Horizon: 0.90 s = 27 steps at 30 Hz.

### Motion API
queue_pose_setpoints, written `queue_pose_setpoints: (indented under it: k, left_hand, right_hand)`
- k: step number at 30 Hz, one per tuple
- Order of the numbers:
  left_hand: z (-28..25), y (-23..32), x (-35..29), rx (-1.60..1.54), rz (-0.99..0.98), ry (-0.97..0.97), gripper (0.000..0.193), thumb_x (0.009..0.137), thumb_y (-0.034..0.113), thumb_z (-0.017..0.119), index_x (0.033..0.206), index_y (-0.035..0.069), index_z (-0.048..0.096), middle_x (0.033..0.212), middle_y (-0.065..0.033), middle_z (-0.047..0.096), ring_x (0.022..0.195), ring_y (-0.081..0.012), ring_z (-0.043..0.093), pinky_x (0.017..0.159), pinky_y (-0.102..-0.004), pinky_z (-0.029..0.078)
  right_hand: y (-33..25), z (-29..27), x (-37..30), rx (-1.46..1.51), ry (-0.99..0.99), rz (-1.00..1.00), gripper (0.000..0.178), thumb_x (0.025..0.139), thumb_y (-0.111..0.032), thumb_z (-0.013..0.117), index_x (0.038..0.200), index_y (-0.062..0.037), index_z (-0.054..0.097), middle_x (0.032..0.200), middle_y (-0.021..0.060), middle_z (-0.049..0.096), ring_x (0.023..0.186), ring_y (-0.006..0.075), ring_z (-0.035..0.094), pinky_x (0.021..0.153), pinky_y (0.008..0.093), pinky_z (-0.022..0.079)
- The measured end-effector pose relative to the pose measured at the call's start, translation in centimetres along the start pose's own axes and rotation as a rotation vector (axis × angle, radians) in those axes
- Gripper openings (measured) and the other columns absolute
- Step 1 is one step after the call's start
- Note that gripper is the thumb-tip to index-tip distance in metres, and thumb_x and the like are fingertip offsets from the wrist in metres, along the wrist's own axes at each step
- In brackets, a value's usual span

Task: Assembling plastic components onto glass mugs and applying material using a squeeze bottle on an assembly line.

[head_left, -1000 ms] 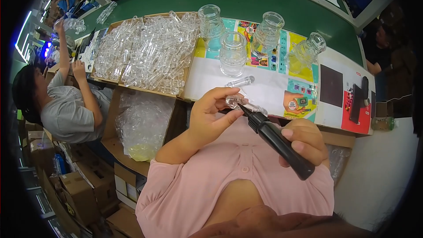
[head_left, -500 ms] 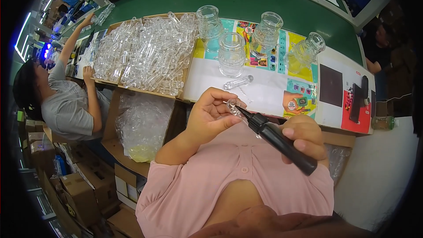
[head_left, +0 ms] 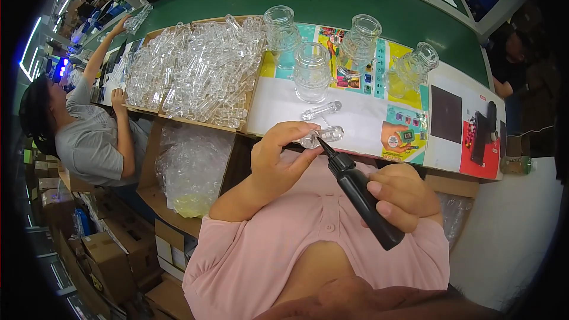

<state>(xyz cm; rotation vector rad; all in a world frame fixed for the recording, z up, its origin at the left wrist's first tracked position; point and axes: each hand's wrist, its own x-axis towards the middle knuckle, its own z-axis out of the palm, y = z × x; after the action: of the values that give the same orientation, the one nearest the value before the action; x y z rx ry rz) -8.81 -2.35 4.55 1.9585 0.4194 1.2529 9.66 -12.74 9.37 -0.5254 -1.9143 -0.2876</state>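
A short clear tube-like piece point(head_left: 332, 134) is pinched by its near end between the thumb and fingers of my left hand point(head_left: 275, 157). My right hand point(head_left: 403, 197) is wrapped round a black squeeze bottle point(head_left: 368, 204) with a narrow pointed nozzle. The nozzle tip is at the near end of the clear piece; whether they touch I cannot tell. Just beyond my left hand, a similar clear tube point(head_left: 320, 110) lies on the white surface. Behind it stand several clear ribbed jars, the closest being this jar point(head_left: 312, 71).
A shallow cardboard box point(head_left: 252, 98) heaped with clear pieces is on the left of the table. Below it, another carton point(head_left: 222, 169) holds plastic film. A co-worker point(head_left: 89, 136) sits at left, arm stretched over the green tabletop point(head_left: 237, 0). A dark phone-like object point(head_left: 481, 136) lies at right.
The bottle has swung more upright, its base moving left and down. The clear piece has been turned, so its far end now points away to the right. The co-worker's far hand now holds something clear.
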Motion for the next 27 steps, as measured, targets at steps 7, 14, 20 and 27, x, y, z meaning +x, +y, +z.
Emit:
queue_pose_setpoints:
  k: [7,14,20,27]
  left_hand:
    - [-0.1,0.3,0.5,0.154,0.150,0.018,0.046,0.060,-0.008,0.073,0.098,0.001,0.051,0.094,-0.0166,0.063,0.083,-0.0271,0.063,0.069,-0.0293,0.051]
    - [-1.6,-1.0,-0.2,-0.182,-0.137,0.121,0.041,0.069,-0.009,0.066,0.103,0.001,0.046,0.100,-0.0168,0.058,0.091,-0.0222,0.059,0.080,-0.0294,0.047]
    - [-5.6,-2.7,-1.3,-0.164,-0.199,0.388,0.039,0.076,-0.007,0.061,0.108,0.001,0.040,0.106,-0.0173,0.054,0.096,-0.0235,0.057,0.086,-0.0322,0.044]
    - [-7.1,-3.4,-2.3,0.137,-0.184,0.138,0.035,0.072,-0.008,0.063,0.104,0.000,0.051,0.100,-0.0158,0.058,0.094,-0.0236,0.058,0.082,-0.0308,0.045]
  right_hand:
    - [-0.1,-0.7,-2.2,0.077,0.173,0.709,0.045,0.084,-0.041,0.055,0.103,-0.0015,0.049,0.098,0.0124,0.055,0.074,0.0182,0.056,0.067,0.0297,0.048]
    - [4.4,1.6,-4.5,1.247,1.389,1.296,0.023,0.090,-0.021,0.048,0.105,-0.0037,0.053,0.084,0.0080,0.058,0.046,0.0073,0.044,0.032,0.0143,0.031]
    - [3.8,-1.6,-11.1,1.140,1.417,1.310,0.033,0.090,-0.022,0.049,0.118,-0.0059,0.048,0.088,0.0095,0.060,0.039,0.0048,0.035,0.034,0.0133,0.028]
    - [2.7,-8.1,-16.0,0.579,1.406,1.238,0.034,0.090,-0.024,0.046,0.121,-0.0086,0.047,0.084,0.0053,0.059,0.042,0.0035,0.036,0.034,0.0140,0.029]
